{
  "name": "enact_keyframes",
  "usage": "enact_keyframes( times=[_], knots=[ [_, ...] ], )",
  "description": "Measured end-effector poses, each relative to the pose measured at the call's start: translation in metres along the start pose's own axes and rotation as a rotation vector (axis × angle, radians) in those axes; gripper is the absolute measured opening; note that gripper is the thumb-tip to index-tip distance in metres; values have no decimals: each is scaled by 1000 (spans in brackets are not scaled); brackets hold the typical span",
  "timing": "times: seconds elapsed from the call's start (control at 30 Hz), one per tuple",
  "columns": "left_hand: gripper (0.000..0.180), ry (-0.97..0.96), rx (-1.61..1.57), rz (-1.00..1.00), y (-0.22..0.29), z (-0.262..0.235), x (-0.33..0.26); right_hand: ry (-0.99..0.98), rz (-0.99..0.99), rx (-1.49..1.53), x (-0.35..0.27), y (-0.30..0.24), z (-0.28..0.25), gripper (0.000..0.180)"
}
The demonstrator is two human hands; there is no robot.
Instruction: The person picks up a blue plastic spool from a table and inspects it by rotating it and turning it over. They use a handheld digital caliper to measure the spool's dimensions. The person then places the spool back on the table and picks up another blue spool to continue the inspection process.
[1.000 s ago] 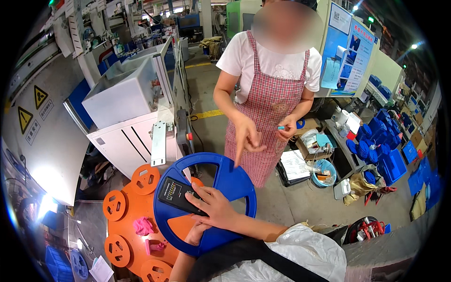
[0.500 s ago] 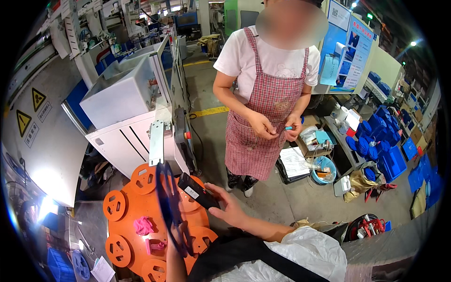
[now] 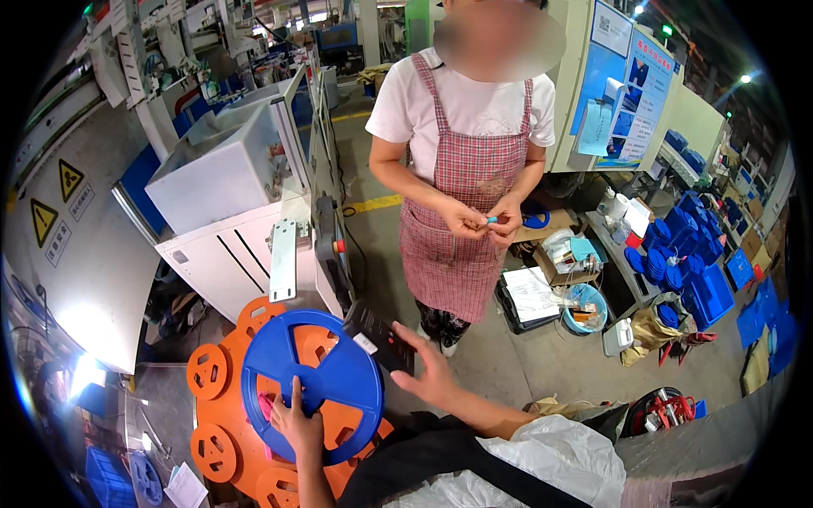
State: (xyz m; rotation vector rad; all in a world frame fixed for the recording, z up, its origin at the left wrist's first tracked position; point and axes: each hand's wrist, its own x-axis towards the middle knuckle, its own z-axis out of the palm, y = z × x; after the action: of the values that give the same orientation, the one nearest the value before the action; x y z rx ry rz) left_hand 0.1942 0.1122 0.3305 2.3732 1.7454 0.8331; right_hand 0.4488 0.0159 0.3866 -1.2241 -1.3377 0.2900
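Note:
A blue plastic reel point(image 3: 315, 326) with wide cut-outs is turned broadside in front of me. My left hand point(image 3: 298, 423) grips it from the near side, one finger stretched to its hub. Under it is an orange table point(image 3: 246, 423) with round slotted orange discs point(image 3: 213, 453) around its edge; the reel covers much of it. Pink material point(image 3: 266, 405) shows partly through a gap in the reel. Right of the reel, my right hand point(image 3: 434, 377) holds a black handheld device point(image 3: 378, 340) with a white label, its fingers and thumb around one side.
Across from me a person in a checked apron point(image 3: 461, 220) holds a small blue thing in both hands. A white machine point(image 3: 237, 262) with a metal plate point(image 3: 284, 261) stands beyond the orange table. At right are a blue bucket point(image 3: 584, 322) and a bench with blue reels point(image 3: 665, 267).
The reel has turned from edge-on to face me, and my left hand now shows in front of it. The black device and right hand shifted slightly right. The other person moved left.

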Motion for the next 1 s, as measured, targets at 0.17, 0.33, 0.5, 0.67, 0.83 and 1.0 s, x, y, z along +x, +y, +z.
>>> enact_keyframes(
  times=[0.17,0.33,0.5,0.67,0.83,1.0],
  knots=[
    [78,27,92,62,14,-4,0,-143,-343,-341,0,-9,4,67],
    [76,91,108,102,29,-11,3,-224,-398,-485,-10,-10,19,69],
    [77,118,74,110,41,-16,7,-237,-404,-548,-13,-5,22,67],
    [77,133,48,107,54,-21,12,-226,-447,-598,-16,5,17,69],
    [77,178,77,91,58,-28,22,-199,-521,-613,-8,8,15,64],
    [77,141,54,86,70,-40,39,-60,-340,-567,-2,10,-10,63]
  ],
)
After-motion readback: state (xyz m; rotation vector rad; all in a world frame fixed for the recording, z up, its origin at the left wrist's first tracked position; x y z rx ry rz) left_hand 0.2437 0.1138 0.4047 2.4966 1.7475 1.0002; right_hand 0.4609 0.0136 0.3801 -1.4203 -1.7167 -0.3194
